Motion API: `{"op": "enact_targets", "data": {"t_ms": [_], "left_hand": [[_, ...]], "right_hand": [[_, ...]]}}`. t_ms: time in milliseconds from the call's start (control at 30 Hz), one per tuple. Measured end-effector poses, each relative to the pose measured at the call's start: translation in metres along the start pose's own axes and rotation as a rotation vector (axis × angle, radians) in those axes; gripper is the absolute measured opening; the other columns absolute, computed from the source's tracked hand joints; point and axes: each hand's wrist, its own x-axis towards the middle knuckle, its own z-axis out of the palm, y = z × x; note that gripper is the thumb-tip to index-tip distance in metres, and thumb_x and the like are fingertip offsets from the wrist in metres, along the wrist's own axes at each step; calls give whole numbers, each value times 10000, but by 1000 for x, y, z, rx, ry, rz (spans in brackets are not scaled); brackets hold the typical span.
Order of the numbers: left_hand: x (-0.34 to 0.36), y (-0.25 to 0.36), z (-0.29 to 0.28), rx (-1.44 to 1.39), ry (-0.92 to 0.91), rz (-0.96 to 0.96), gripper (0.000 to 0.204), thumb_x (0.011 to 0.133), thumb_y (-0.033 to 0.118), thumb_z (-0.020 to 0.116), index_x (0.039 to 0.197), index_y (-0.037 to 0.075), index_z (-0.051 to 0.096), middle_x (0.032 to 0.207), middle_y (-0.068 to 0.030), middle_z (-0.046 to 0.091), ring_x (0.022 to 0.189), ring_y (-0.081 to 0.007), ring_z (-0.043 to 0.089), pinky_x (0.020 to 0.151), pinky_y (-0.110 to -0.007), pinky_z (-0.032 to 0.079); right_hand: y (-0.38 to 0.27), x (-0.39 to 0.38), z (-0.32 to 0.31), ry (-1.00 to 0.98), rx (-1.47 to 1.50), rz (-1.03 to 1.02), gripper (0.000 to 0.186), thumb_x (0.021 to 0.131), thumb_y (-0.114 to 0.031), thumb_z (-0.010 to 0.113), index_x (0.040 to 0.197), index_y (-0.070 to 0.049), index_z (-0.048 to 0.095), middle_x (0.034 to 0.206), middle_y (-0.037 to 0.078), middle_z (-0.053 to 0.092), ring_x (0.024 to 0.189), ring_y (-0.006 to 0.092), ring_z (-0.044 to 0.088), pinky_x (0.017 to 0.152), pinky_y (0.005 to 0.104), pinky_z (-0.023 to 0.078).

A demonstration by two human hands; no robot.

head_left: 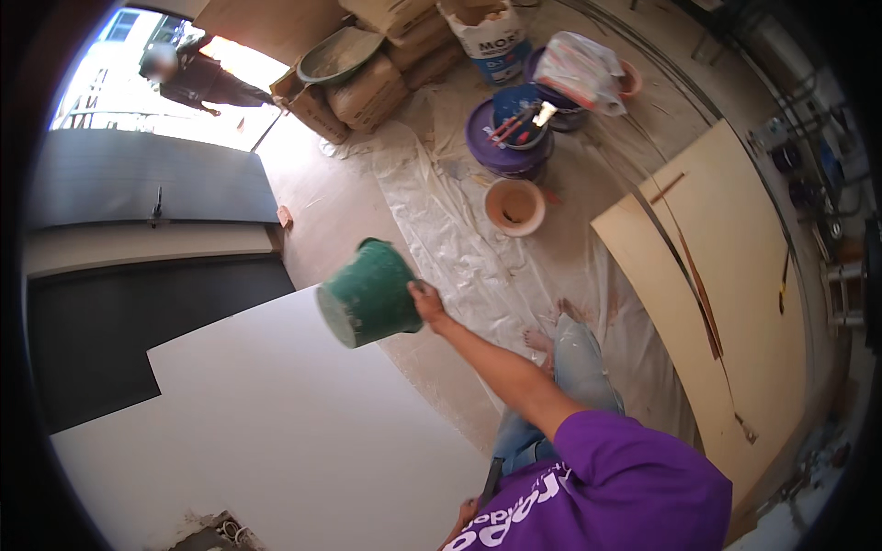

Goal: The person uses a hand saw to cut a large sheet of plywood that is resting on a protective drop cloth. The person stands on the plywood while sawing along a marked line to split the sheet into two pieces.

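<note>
A green bucket (369, 292), splashed with pale marks, hangs tilted on its side in front of me with its base toward the lower left. My right hand (425, 305) is closed on its rim at the end of an outstretched arm. What the bucket holds, if anything, is hidden. My left hand (467, 512) shows only in part at the lower edge, close to my waist and a dark strap (492, 479). Its fingers cannot be made out. Below the bucket is a smooth white surface (285, 413).
Plastic sheeting (450, 248) covers the floor, with a terracotta-coloured pot (514, 208), a purple bucket (491, 151) bearing tools, and stacked sacks (367, 96). A large pale board (735, 257) lies at right. Cables show in a hole (220, 531). Another person (197, 75) stands far left.
</note>
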Motion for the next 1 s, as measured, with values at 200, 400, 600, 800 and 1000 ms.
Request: {"op": "enact_targets", "data": {"t_ms": [200, 400, 600, 800, 1000], "left_hand": [[-34, -62, 20, -140, 85, 3, 547, 956, 453, 602, 1269, 7, 556, 1055, -239, 699, 852, -363, 716, 668, -414, 574], [28, -23, 59, -86, -1, 230, 507, 958, 426, 595, 1271, 32, 533, 1077, -231, 683, 833, -369, 709, 631, -407, 560], [35, 10, 50, -65, -15, 395, 469, 960, 399, 588, 1273, 57, 510, 1099, -223, 666, 813, -374, 702, 594, -399, 547], [18, 84, 93, 127, -126, 638, 435, 962, 371, 581, 1274, 83, 488, 1121, -215, 650, 794, -379, 695, 557, -391, 533], [-8, 131, 138, 309, -179, 818, 406, 964, 344, 573, 1276, 108, 465, 1143, -207, 634, 775, -384, 688, 521, -384, 520]], "right_hand": [[-101, -133, 53, -313, 269, -95, 339, 1034, -324, 541, 1069, -8, 657, 919, 19, 647, 887, 99, 573, 814, 288, 474], [-98, -191, -102, -87, -191, -610, 315, 950, -301, 602, 1054, -20, 701, 1002, 155, 717, 980, 276, 683, 913, 380, 521], [-95, -391, -288, 210, -675, -718, 334, 866, -415, 634, 942, -93, 684, 968, 200, 692, 961, 377, 663, 830, 501, 491], [10, -604, -568, 852, -1026, -503, 194, 733, -282, 669, 859, -135, 673, 814, 160, 668, 836, 393, 644, 739, 568, 467], [171, -878, -704, 1438, -854, -234, 264, 848, -315, 651, 1014, -111, 677, 917, 165, 677, 928, 399, 630, 827, 582, 457]]}}
